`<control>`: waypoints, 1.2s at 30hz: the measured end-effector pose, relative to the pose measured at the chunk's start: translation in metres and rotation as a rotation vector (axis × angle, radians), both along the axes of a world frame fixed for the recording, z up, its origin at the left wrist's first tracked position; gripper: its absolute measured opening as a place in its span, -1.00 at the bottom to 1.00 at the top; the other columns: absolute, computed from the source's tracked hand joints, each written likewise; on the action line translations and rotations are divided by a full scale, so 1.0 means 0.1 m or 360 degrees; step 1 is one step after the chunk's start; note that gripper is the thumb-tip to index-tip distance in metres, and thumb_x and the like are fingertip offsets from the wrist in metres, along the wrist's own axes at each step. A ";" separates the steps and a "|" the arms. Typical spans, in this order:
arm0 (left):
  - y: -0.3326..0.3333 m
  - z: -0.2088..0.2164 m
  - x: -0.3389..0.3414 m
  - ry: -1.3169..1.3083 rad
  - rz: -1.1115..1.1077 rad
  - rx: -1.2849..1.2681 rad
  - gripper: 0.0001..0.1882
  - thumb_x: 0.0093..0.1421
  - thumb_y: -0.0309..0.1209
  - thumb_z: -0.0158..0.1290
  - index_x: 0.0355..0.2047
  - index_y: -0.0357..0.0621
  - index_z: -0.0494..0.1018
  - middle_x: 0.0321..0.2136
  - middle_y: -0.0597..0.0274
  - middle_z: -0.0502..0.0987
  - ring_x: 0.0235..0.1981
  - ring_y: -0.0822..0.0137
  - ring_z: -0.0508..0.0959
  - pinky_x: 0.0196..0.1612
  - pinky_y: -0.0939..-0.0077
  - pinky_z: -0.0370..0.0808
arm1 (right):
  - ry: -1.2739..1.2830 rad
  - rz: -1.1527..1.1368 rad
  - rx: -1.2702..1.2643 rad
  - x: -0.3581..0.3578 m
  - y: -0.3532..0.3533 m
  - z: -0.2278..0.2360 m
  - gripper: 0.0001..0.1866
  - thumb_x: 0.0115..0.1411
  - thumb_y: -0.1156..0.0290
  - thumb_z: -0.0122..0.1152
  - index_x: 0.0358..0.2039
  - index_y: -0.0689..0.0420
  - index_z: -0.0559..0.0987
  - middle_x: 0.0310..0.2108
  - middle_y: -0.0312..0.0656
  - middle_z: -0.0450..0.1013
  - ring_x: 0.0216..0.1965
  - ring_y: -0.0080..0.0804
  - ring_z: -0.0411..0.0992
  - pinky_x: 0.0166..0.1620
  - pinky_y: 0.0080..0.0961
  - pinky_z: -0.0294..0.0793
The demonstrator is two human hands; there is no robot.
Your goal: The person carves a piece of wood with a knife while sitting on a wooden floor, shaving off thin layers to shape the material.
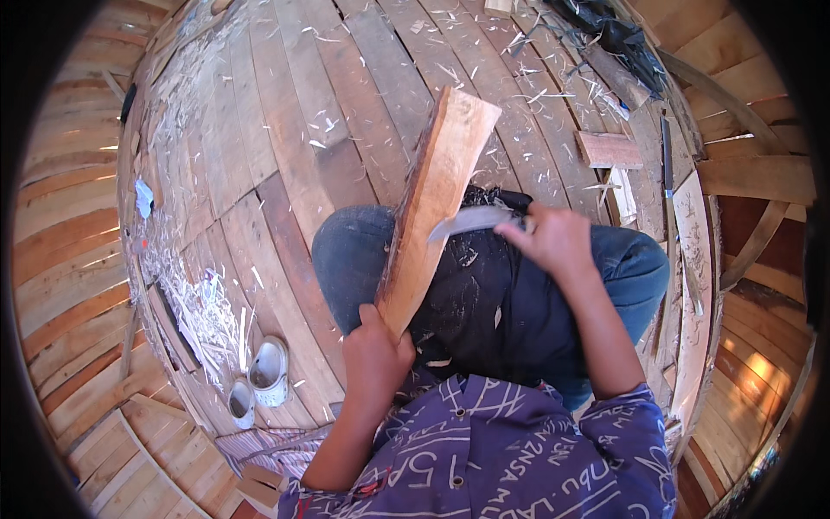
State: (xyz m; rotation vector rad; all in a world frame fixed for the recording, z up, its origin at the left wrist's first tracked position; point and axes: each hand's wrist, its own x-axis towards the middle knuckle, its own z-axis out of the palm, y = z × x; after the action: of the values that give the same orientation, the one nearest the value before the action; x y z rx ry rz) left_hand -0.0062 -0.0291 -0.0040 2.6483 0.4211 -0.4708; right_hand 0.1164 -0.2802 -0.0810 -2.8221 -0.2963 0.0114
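A long, pale piece of wood (441,177) with a rough dark left edge slants up and away across my lap. My left hand (378,348) is wrapped round its near, narrower end. In my right hand (556,242) is a knife with a curved, greyish blade (471,221); the fist hides most of its handle. The blade lies across the wood's right edge, at about the middle of its length. A black cloth (471,303) covers my lap between my bent knees, with a few shavings on it.
Wood shavings litter the plank floor (285,130), heaped at the left (212,320). A pair of light clogs (268,372) stands near left. At the right are a small board (609,150), a long pale plank (692,294) and a dark bag (614,35). Plank walls (69,216) rise on both sides.
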 end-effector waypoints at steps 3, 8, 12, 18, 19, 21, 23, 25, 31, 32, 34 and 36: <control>-0.01 0.01 -0.02 -0.0016 0.0015 -0.0045 -0.64 -0.05 -0.45 0.15 -0.36 -0.34 0.22 -0.68 -0.18 0.47 -0.57 -0.18 0.54 -0.46 0.05 0.51 | 0.0030 -0.0080 -0.0085 0.02 -0.13 -0.02 -0.28 -0.06 -0.42 0.11 -0.62 0.13 0.57 -0.70 -0.03 0.46 -0.59 -0.07 0.52 -0.53 -0.19 0.47; 0.00 0.03 -0.01 0.0005 0.0019 -0.0088 -0.65 -0.04 -0.44 0.15 -0.36 -0.36 0.23 -0.68 -0.20 0.47 -0.56 -0.20 0.54 -0.45 0.03 0.51 | 0.0046 -0.0309 -0.0162 0.02 -0.21 0.05 -0.33 -0.02 -0.33 0.15 -0.63 0.14 0.56 -0.70 0.00 0.45 -0.58 -0.02 0.51 -0.50 -0.17 0.46; 0.05 0.00 -0.05 -0.0040 -0.0005 -0.0029 -0.66 -0.02 -0.43 0.13 -0.36 -0.37 0.24 -0.67 -0.24 0.47 -0.55 -0.22 0.54 -0.45 0.01 0.50 | 0.0148 -0.0277 0.0032 -0.14 -0.27 0.16 -0.38 0.01 -0.26 0.20 -0.64 0.15 0.56 -0.70 -0.01 0.44 -0.59 -0.01 0.49 -0.49 -0.17 0.46; 0.02 0.01 -0.02 -0.0034 0.0064 -0.0111 -0.74 0.00 -0.45 0.06 -0.41 -0.37 0.24 -0.64 -0.32 0.44 -0.52 -0.31 0.49 -0.44 -0.07 0.42 | 0.0187 0.0014 0.0121 -0.40 -0.08 0.35 -0.38 0.01 -0.27 0.18 -0.67 0.13 0.54 -0.73 -0.04 0.43 -0.61 -0.05 0.48 -0.51 -0.19 0.46; 0.02 0.02 -0.01 -0.0028 0.0068 -0.0111 -0.74 0.00 -0.45 0.05 -0.41 -0.37 0.24 -0.64 -0.32 0.44 -0.52 -0.31 0.50 -0.44 -0.07 0.41 | 0.0170 0.0064 0.0140 -0.40 -0.01 0.35 -0.37 0.01 -0.28 0.18 -0.67 0.13 0.54 -0.73 -0.04 0.42 -0.61 -0.05 0.48 -0.51 -0.20 0.46; 0.02 0.00 -0.02 -0.0016 0.0079 -0.0119 -0.74 0.00 -0.46 0.05 -0.41 -0.38 0.24 -0.65 -0.32 0.44 -0.51 -0.31 0.50 -0.44 -0.07 0.41 | 0.0172 0.0067 0.0093 -0.29 0.04 0.32 -0.34 -0.02 -0.32 0.17 -0.68 0.13 0.53 -0.74 -0.04 0.42 -0.62 -0.07 0.48 -0.53 -0.20 0.46; 0.03 0.01 -0.01 -0.0009 0.0097 -0.0135 -0.74 0.00 -0.46 0.05 -0.41 -0.38 0.24 -0.65 -0.32 0.44 -0.51 -0.31 0.50 -0.44 -0.06 0.41 | 0.0127 0.0084 0.0085 -0.19 0.06 0.32 -0.32 -0.03 -0.33 0.17 -0.68 0.14 0.53 -0.74 -0.04 0.42 -0.63 -0.07 0.48 -0.54 -0.20 0.45; 0.00 0.02 -0.01 -0.0010 0.0131 -0.0173 -0.74 0.00 -0.47 0.05 -0.40 -0.39 0.24 -0.64 -0.32 0.44 -0.50 -0.31 0.50 -0.44 -0.06 0.41 | 0.0102 0.0132 0.0131 -0.17 0.03 0.29 -0.30 -0.05 -0.35 0.17 -0.69 0.15 0.52 -0.75 -0.05 0.41 -0.64 -0.08 0.47 -0.56 -0.22 0.44; 0.01 0.00 0.00 -0.0045 0.0088 -0.0099 -0.73 -0.02 -0.48 0.07 -0.39 -0.39 0.24 -0.62 -0.34 0.44 -0.49 -0.32 0.50 -0.43 -0.05 0.43 | 0.0104 0.0226 0.0201 -0.20 0.02 0.36 -0.30 -0.04 -0.36 0.16 -0.71 0.16 0.51 -0.76 -0.05 0.40 -0.66 -0.09 0.47 -0.58 -0.24 0.43; 0.01 0.00 -0.01 -0.0032 0.0084 -0.0089 -0.72 -0.02 -0.48 0.08 -0.39 -0.39 0.24 -0.62 -0.33 0.44 -0.49 -0.31 0.50 -0.43 -0.05 0.43 | 0.0110 0.0228 0.0221 -0.20 0.05 0.39 -0.29 -0.04 -0.36 0.15 -0.71 0.16 0.51 -0.76 -0.05 0.40 -0.66 -0.09 0.47 -0.58 -0.24 0.43; 0.00 0.01 0.01 -0.0014 0.0062 -0.0081 -0.72 -0.03 -0.48 0.08 -0.39 -0.38 0.24 -0.63 -0.32 0.44 -0.50 -0.31 0.50 -0.43 -0.05 0.43 | 0.0138 0.0194 0.0178 -0.19 0.10 0.41 -0.28 -0.03 -0.37 0.14 -0.71 0.16 0.51 -0.76 -0.05 0.41 -0.66 -0.09 0.47 -0.58 -0.25 0.44; -0.02 0.06 0.03 0.0040 0.0080 -0.0056 -0.72 -0.03 -0.48 0.09 -0.40 -0.38 0.24 -0.64 -0.30 0.44 -0.51 -0.30 0.50 -0.43 -0.04 0.43 | 0.0190 0.0138 0.0064 -0.11 0.15 0.39 -0.27 -0.02 -0.38 0.12 -0.70 0.16 0.52 -0.76 -0.05 0.41 -0.66 -0.10 0.48 -0.58 -0.26 0.44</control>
State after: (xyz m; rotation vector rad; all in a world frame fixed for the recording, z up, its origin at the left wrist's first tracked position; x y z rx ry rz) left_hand -0.0030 -0.0307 0.0023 2.5938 0.4813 -0.4920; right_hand 0.1049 -0.2654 -0.0424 -2.7527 -0.3862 0.1898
